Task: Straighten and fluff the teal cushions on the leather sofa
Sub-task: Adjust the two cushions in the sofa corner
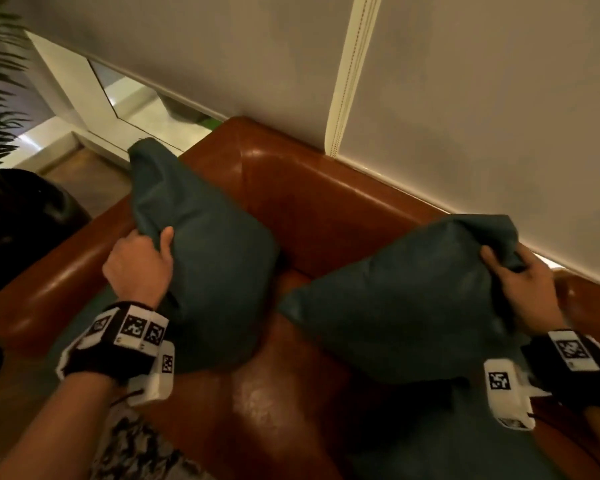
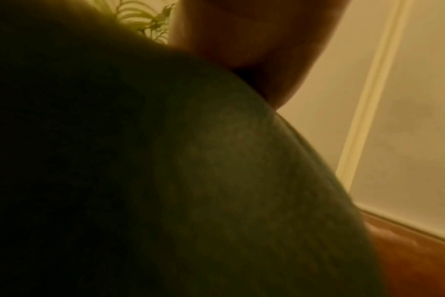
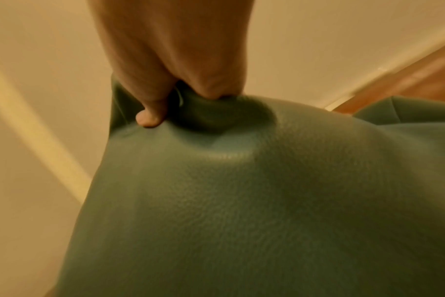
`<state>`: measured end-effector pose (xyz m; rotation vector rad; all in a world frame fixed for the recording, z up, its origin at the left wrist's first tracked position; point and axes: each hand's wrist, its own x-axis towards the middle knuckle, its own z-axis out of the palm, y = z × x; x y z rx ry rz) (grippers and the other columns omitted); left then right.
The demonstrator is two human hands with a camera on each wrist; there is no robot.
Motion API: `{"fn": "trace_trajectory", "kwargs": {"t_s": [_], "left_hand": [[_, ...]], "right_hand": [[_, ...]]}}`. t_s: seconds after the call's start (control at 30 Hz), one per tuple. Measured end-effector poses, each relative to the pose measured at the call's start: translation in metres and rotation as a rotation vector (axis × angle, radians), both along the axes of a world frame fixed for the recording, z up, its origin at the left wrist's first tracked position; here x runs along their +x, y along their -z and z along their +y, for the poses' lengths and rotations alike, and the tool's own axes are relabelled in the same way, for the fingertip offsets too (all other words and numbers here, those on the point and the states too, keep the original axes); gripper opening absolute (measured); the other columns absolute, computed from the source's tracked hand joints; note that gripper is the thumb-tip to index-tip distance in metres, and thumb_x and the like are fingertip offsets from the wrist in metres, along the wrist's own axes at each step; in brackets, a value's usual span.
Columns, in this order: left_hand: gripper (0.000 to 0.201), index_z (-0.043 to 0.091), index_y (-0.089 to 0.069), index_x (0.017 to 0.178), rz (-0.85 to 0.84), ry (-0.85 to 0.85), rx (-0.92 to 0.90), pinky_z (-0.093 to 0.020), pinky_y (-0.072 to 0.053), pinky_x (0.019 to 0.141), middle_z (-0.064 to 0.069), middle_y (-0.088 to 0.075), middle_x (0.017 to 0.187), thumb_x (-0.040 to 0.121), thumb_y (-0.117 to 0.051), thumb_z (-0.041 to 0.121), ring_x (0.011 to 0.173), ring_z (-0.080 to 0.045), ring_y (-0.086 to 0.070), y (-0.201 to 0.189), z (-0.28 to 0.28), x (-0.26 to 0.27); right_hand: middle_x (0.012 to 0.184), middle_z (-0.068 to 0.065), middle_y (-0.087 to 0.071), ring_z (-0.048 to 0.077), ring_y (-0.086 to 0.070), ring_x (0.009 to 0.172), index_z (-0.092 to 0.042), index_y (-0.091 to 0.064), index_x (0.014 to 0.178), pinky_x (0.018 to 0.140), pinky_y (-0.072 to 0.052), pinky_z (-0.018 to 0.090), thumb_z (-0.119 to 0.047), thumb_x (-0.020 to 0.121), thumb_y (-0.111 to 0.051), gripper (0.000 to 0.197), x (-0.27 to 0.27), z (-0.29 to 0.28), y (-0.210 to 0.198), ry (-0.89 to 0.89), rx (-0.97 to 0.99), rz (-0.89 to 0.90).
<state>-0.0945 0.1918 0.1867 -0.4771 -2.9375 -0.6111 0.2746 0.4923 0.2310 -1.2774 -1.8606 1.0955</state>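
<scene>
Looks like mid-fluff: left hand grips the left teal cushion by its edge near the sofa arm, right hand has the top corner of the right teal cushion bunched in its fingers. Next I'd guess a shake, then setting both upright against the backrest. Wall sits right behind, so little room back there, but there's bare seat between the two
</scene>
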Motion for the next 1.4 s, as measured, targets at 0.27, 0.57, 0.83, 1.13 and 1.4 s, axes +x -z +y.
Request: {"fn": "trace_trajectory", "kwargs": {"t_s": [0.27,0.57,0.83,1.13,1.4], "left_hand": [[0.075,-0.005,-0.063,0.11,-0.13,0.137,-0.367,-0.05,-0.035,0.093,-0.025,-0.052,0.118,0.09,-0.034,0.062,0.111,-0.039,-0.044,0.055,0.031,-0.012],[0.088,0.011,-0.044,0.138,-0.253,0.075,-0.375,-0.066,-0.016,0.107,-0.021,-0.04,0.139,0.083,-0.019,0.076,0.128,-0.041,-0.033,0.076,0.026,-0.023],[0.089,0.009,-0.044,0.137,-0.306,0.043,-0.279,-0.069,-0.017,0.106,-0.023,-0.04,0.139,0.078,-0.039,0.077,0.129,-0.043,-0.032,0.068,0.03,-0.029],[0.106,0.027,-0.014,0.15,-0.311,0.151,-0.336,-0.072,0.001,0.105,-0.004,-0.024,0.156,0.067,-0.025,0.091,0.141,-0.035,-0.018,0.072,0.01,-0.022],[0.076,0.021,-0.034,0.144,-0.207,0.164,-0.495,-0.062,-0.031,0.098,-0.016,-0.048,0.132,0.085,-0.033,0.07,0.113,-0.045,-0.046,0.066,0.014,-0.01]], "right_hand": [[0.134,0.013,-0.053,0.038,-0.049,0.122,-0.024,-0.051,0.128,0.106,-0.035,0.053,-0.057,0.077,-0.066,0.063,0.045,0.021,0.082,0.355,-0.217,-0.13],[0.139,0.019,-0.047,0.033,-0.045,0.128,-0.006,-0.032,0.142,0.111,-0.032,0.044,-0.029,0.08,-0.075,0.079,0.018,0.035,0.071,0.393,-0.034,-0.206],[0.088,0.016,-0.064,0.033,-0.059,0.083,-0.011,-0.062,0.097,0.076,-0.028,0.038,-0.021,0.084,-0.055,0.018,-0.1,0.021,0.004,-0.397,0.946,-0.647],[0.16,0.0,0.003,0.037,0.001,0.145,-0.043,0.018,0.145,0.109,-0.004,0.07,-0.084,0.043,-0.063,0.136,-0.093,-0.003,0.096,-0.43,0.11,-0.884],[0.134,0.011,-0.042,0.038,-0.046,0.112,-0.037,-0.02,0.148,0.093,-0.042,0.051,-0.064,0.081,-0.055,0.081,-0.077,0.014,0.093,-0.47,0.349,-1.063]]}}
